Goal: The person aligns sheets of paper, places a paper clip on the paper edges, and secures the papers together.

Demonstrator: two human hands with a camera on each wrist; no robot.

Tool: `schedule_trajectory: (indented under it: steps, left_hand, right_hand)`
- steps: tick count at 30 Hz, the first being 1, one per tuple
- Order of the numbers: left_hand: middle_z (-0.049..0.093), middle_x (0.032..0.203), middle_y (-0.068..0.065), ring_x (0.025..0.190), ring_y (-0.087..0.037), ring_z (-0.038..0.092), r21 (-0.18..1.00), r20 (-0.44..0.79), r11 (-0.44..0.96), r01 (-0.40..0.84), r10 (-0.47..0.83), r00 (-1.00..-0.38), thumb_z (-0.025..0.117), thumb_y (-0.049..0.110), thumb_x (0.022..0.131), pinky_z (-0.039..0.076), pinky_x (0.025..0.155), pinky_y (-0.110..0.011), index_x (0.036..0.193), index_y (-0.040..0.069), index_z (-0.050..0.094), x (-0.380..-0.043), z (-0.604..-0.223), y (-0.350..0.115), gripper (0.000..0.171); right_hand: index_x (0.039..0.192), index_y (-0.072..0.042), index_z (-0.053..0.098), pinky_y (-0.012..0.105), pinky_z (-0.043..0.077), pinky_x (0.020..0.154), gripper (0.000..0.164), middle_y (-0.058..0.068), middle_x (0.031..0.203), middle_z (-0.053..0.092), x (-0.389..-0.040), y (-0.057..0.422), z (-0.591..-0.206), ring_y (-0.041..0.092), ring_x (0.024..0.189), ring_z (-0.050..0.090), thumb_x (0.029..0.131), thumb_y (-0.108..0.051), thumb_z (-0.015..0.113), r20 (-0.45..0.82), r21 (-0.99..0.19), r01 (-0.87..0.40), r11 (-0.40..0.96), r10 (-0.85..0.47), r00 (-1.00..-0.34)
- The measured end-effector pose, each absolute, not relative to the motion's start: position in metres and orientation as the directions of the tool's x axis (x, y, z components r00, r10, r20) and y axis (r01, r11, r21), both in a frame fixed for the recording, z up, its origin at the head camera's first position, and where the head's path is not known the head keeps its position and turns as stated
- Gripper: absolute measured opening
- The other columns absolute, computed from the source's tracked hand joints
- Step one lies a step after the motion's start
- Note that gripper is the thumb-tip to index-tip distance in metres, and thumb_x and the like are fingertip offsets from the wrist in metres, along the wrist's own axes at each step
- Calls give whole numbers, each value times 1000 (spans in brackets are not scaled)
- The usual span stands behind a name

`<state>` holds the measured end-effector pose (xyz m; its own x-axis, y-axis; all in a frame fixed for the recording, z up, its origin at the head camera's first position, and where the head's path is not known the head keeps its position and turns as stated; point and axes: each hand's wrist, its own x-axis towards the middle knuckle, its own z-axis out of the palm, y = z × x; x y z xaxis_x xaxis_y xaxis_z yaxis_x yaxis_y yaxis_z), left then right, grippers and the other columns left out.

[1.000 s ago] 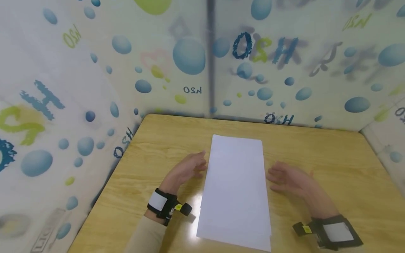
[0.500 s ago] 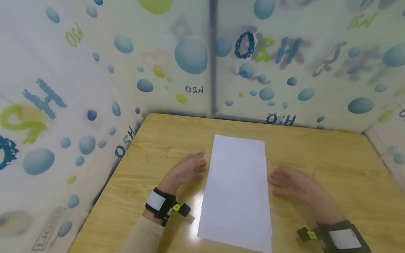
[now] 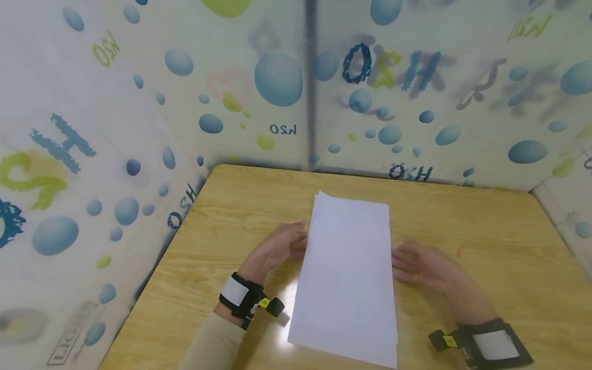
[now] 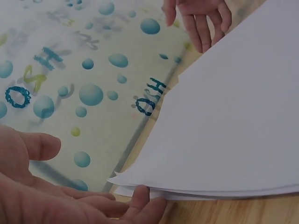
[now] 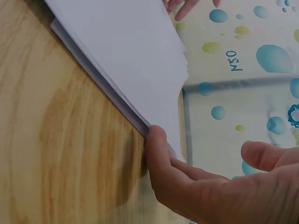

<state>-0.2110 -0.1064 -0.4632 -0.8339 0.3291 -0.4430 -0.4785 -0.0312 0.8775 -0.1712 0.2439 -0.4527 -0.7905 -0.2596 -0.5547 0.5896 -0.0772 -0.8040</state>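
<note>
A stack of white paper sheets [image 3: 347,272] lies lengthwise on the wooden table, its far left corner slightly lifted. In the left wrist view, the fingertips of my left hand [image 3: 276,246] touch the left edge of the paper [image 4: 233,116], with the thumb held apart. Along the opposite edge, my right hand [image 3: 423,264] rests its fingers against the sheets [image 5: 126,51], its thumb raised away from them. Edges of several sheets show slightly out of line in both wrist views. Neither hand grips the paper.
The wooden table [image 3: 485,231] reaches back to a wall covering [image 3: 416,128] printed with bubbles and letters. Another printed wall [image 3: 69,195] runs along the left side. Black straps with small cameras sit on both wrists.
My left hand has moved right against the paper's edge, and the far left corner has risen a little. The right hand drew back slightly, then came in to the right edge.
</note>
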Motion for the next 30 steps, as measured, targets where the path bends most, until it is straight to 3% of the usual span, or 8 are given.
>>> schedule_trajectory:
  steps: [7,11,20,25,30]
  left_hand:
    - [51,132,-25,113,-33,54,901,-413,15,-434,337,-846,41,28,105,42,98,-48,132,-12,47,-212,-464,-106,49]
    - [54,121,-23,100,-29,55,903,-412,17,-430,322,-853,44,26,104,45,94,-47,122,-14,55,-212,-465,-104,45]
    - [51,124,-19,105,-28,48,901,-425,43,-432,291,-857,49,30,101,42,94,-46,124,-9,54,-211,-462,-99,46]
    - [52,133,-22,118,-34,52,909,-402,39,-414,339,-851,45,31,103,40,99,-50,131,-9,50,-211,-462,-100,49]
    - [36,146,-27,122,-36,50,904,-416,44,-425,320,-851,44,30,103,40,100,-50,143,-10,34,-211,-461,-101,57]
  right_hand:
    - [149,7,15,49,43,99,63,30,150,27,-172,245,-457,34,125,49,106,-32,39,-547,-810,582,-74,-263,-794]
    - [148,7,20,47,43,99,63,30,150,27,-171,243,-455,33,126,47,105,-33,42,-553,-816,577,-39,-244,-797]
    - [147,7,24,46,41,101,59,28,149,28,-170,237,-450,35,130,39,104,-29,44,-579,-803,595,-22,-205,-789]
    - [144,5,31,47,43,99,58,28,148,30,-170,237,-449,35,125,44,103,-31,47,-566,-813,582,-17,-209,-797]
    - [147,6,24,47,44,98,63,30,149,28,-167,237,-448,35,124,48,104,-35,45,-535,-836,549,8,-239,-810]
